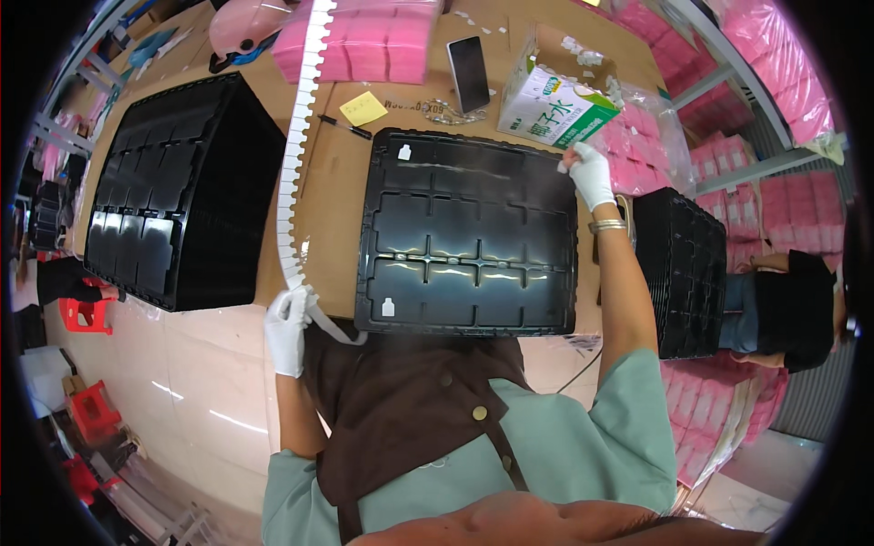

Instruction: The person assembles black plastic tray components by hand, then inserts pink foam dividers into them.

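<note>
A black plastic tray (469, 232) lies in front of me, with one white bottle-shaped sticker (404, 152) near its far left corner and another sticker (389, 308) near its near left corner. My left hand (289, 329), in a white glove, pinches a long white sticker strip (293, 164) with notched edges. The strip stretches away over the table, and its loose tail curls below the hand. At the tray's far right corner is my right hand (590, 173), gloved with bare fingertips. Its fingers are drawn together; whatever they hold is too small to tell.
Stacks of black trays stand left (182, 200) and right (678, 273). An open carton (555, 109) with white scraps, a phone (469, 75), a pen (344, 126) and a yellow note (364, 109) lie beyond the tray. Pink wrapped bundles (355, 45) sit farther back. Another person (792, 309) stands right.
</note>
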A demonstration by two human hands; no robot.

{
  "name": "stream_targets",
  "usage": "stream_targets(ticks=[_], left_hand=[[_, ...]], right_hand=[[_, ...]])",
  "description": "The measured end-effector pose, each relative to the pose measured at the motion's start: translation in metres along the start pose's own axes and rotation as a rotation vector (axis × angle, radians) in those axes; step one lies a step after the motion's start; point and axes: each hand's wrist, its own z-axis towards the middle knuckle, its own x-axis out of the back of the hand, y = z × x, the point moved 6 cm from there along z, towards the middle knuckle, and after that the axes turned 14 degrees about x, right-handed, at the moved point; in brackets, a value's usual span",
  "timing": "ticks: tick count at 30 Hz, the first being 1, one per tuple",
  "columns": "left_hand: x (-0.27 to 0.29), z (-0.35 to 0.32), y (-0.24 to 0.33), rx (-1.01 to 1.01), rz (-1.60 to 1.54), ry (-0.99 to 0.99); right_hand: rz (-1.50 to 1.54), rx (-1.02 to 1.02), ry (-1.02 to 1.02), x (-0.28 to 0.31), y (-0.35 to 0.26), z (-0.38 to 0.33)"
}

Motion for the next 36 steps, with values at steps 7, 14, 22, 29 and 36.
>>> stream_targets(ticks=[7, 14, 22, 29, 36], left_hand=[[0.033, 0.003, 0.014, -0.092, -0.094, 0.084], [-0.025, 0.011, -0.013, -0.184, 0.225, 0.001], [0.013, -0.023, -0.021, -0.298, 0.424, 0.334], [-0.026, -0.026, -0.008, -0.347, 0.364, 0.153], [-0.068, -0.024, 0.006, -0.518, 0.326, 0.031]], right_hand=[[0.053, 0.228, -0.105, -0.081, -0.159, 0.012], [-0.244, 0.347, -0.291, -0.197, -0.213, 0.046], [-0.105, 0.194, -0.267, -0.202, -0.191, 0.047], [-0.278, 0.24, -0.163, -0.201, -0.21, 0.032], [0.382, -0.036, -0.181, -0.165, -0.223, -0.001]])
